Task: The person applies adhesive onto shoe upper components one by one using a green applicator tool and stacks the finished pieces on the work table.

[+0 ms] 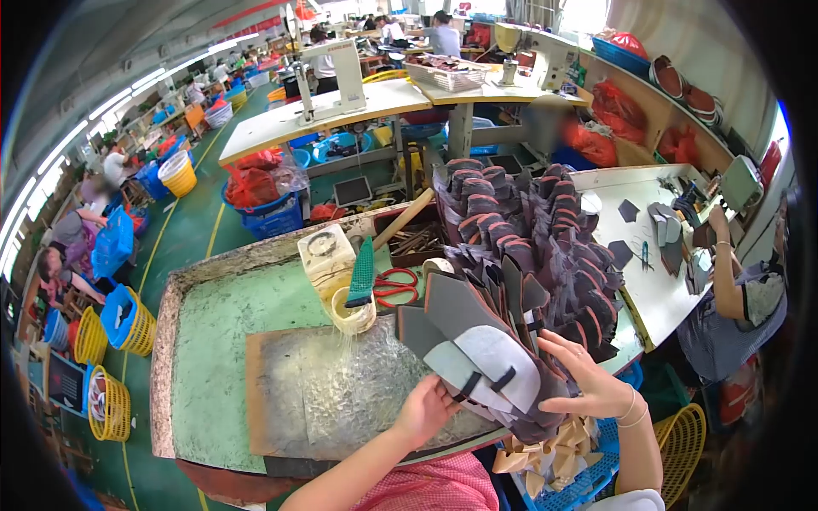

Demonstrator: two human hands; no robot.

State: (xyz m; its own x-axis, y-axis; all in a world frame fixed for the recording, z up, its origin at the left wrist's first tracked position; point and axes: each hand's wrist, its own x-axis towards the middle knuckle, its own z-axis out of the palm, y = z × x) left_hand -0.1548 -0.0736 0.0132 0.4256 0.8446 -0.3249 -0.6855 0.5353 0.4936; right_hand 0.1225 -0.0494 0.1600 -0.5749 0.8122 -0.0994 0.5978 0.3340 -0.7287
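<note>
My left hand [429, 411] grips the lower edge of a bundle of grey shoe-upper pieces [497, 366], fingers curled under it. The pieces have pale grey patches and short black straps, and they fan out over the bench. At the bundle's right edge is my right hand [590, 381], its fingers spread and thumb apart; whether it touches the pieces is hard to tell. Behind them stand rows of dark shoe uppers [520, 217] with orange edges. Left of the bundle are red-handled scissors [394, 287] and a glue pot [354, 318] holding a green-handled tool.
A worn board [324, 400] lies on the green bench [213, 315]. A wooden-handled hammer [405, 220] rests by a box of metal tools. Below right, a blue basket [601, 468] holds beige scraps. A co-worker's arm [726, 272] reaches over the white table [607, 180] at right.
</note>
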